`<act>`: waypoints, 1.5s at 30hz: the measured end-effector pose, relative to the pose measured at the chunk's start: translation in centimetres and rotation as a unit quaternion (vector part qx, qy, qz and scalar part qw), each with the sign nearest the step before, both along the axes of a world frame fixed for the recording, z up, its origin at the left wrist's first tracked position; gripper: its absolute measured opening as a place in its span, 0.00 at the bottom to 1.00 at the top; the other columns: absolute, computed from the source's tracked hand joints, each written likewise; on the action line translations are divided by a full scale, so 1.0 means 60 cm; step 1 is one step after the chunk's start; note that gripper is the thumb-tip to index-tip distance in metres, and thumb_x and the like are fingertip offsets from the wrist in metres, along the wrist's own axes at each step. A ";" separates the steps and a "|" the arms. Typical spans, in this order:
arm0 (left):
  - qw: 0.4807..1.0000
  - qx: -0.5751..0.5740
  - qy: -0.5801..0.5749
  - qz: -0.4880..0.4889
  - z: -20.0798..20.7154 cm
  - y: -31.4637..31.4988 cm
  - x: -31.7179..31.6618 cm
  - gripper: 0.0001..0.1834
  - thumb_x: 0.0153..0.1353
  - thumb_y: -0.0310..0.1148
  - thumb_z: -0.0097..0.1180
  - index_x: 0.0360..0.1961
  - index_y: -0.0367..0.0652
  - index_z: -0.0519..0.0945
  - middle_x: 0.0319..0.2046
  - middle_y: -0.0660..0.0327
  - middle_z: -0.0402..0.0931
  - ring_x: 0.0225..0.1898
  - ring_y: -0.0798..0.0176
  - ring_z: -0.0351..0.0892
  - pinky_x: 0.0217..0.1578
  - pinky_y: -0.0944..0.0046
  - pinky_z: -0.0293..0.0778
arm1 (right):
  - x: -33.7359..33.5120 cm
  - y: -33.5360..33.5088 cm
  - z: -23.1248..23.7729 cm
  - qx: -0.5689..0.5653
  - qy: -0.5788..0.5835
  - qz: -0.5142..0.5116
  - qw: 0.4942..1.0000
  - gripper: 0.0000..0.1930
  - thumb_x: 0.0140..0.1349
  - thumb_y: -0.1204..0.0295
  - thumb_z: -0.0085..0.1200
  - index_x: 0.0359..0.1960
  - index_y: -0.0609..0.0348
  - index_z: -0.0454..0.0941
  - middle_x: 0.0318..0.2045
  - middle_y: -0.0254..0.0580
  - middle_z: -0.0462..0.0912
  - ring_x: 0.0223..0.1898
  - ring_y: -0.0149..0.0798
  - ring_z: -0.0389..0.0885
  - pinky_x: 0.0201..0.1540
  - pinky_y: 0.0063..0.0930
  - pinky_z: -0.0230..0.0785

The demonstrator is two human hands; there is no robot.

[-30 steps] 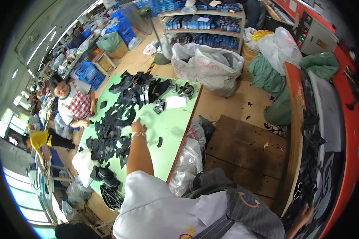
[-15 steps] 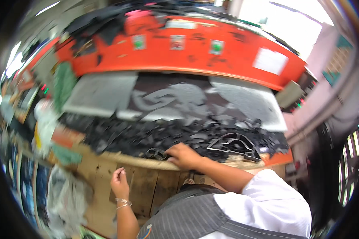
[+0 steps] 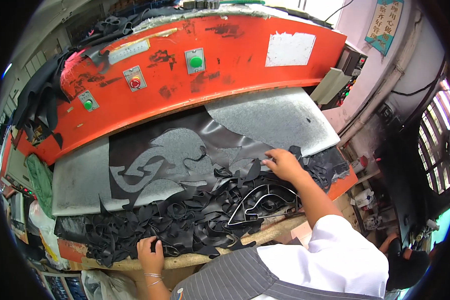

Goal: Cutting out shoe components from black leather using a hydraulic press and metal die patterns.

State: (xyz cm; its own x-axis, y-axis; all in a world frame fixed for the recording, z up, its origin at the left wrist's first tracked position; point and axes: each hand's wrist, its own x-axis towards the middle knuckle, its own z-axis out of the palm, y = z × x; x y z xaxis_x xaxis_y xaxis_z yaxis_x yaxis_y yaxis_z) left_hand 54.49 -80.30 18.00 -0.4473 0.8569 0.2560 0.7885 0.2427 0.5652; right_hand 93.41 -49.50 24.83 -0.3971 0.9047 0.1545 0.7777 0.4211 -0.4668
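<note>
Several curved openings break up the black sheet (image 3: pixel 190 120), which lies across the grey pad (image 3: pixel 275 117) below the red-orange beam (image 3: pixel 245 70) of the machine. Grey shows through these gaps, so we judge that a good part of the sheet is already cut out; the dark stretch at its back and left looks whole. Along the front, a thick heap of black scraps (image 3: pixel 185 220) lies loose and unsorted, partly over the sheet's near edge, and we cannot tell finished pieces from waste in it. On the right part of this heap rests the metal cutting die (image 3: pixel 259 217), a thin outline frame that neither of our hands touches. Our hands are well apart. The right hand (image 3: pixel 284 165) is over the sheet's right end beside the scraps, beyond the die, its thumb and fingers loosely bent with a small gap; we see no piece clearly held there. The left hand (image 3: pixel 151 255) is at the heap's near side, by the wooden front edge of the counter (image 3: pixel 277 231), fingers curled against black scraps; whether it grips one, we cannot tell.
</note>
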 end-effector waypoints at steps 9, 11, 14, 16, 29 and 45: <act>0.984 -0.132 -0.115 -0.037 0.008 -0.028 0.000 0.30 0.38 0.51 0.74 0.40 0.47 0.81 0.29 0.63 0.77 0.31 0.60 0.77 0.35 0.60 0.74 | -0.062 -0.013 0.006 -0.042 -0.047 0.171 0.983 0.18 0.58 0.60 0.60 0.42 0.61 0.80 0.39 0.52 0.82 0.43 0.55 0.78 0.46 0.44 0.70; 0.980 -0.162 -0.075 -0.094 0.043 -0.022 0.007 0.32 0.38 0.54 0.72 0.44 0.50 0.81 0.34 0.66 0.78 0.41 0.57 0.76 0.42 0.59 0.73 | -0.085 -0.042 0.038 0.028 -0.057 0.215 0.975 0.17 0.56 0.61 0.62 0.41 0.61 0.81 0.39 0.48 0.81 0.44 0.52 0.78 0.47 0.43 0.70; 0.974 -0.159 -0.098 -0.131 0.045 -0.022 -0.014 0.33 0.37 0.53 0.73 0.46 0.51 0.81 0.39 0.65 0.79 0.43 0.56 0.76 0.44 0.60 0.73 | -0.164 -0.088 0.057 0.070 -0.045 0.293 0.952 0.17 0.54 0.61 0.63 0.40 0.59 0.82 0.39 0.44 0.81 0.45 0.49 0.77 0.47 0.41 0.70; 0.971 -0.130 -0.114 -0.167 0.047 -0.025 -0.021 0.30 0.41 0.50 0.72 0.46 0.50 0.82 0.41 0.63 0.80 0.44 0.55 0.76 0.46 0.60 0.72 | -0.222 -0.125 0.041 -0.038 -0.010 0.413 0.910 0.19 0.54 0.60 0.63 0.44 0.57 0.80 0.40 0.45 0.81 0.44 0.50 0.78 0.48 0.41 0.72; 0.939 0.038 -0.334 -0.068 0.030 0.046 0.037 0.25 0.49 0.35 0.71 0.48 0.38 0.78 0.37 0.57 0.81 0.35 0.61 0.79 0.39 0.64 0.75 | -0.329 -0.235 -0.028 -0.176 0.077 0.397 0.898 0.25 0.57 0.66 0.58 0.56 0.59 0.70 0.39 0.52 0.79 0.44 0.54 0.78 0.47 0.44 0.71; 0.968 -0.032 -0.235 -0.084 0.024 0.103 0.087 0.09 0.55 0.26 0.61 0.37 0.36 0.82 0.31 0.55 0.79 0.31 0.60 0.79 0.36 0.65 0.73 | 0.033 0.094 -0.087 0.021 0.080 0.045 0.996 0.29 0.46 0.63 0.70 0.52 0.48 0.76 0.39 0.45 0.78 0.47 0.48 0.73 0.52 0.37 0.66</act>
State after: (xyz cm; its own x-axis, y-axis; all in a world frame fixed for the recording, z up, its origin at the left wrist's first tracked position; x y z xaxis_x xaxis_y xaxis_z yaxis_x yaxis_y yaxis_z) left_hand 59.74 -74.09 19.42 -0.3539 0.9353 0.0021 0.4793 0.1794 0.8591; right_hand 95.40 -43.87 19.59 -0.4432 0.8583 0.2587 0.6530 0.5068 -0.5628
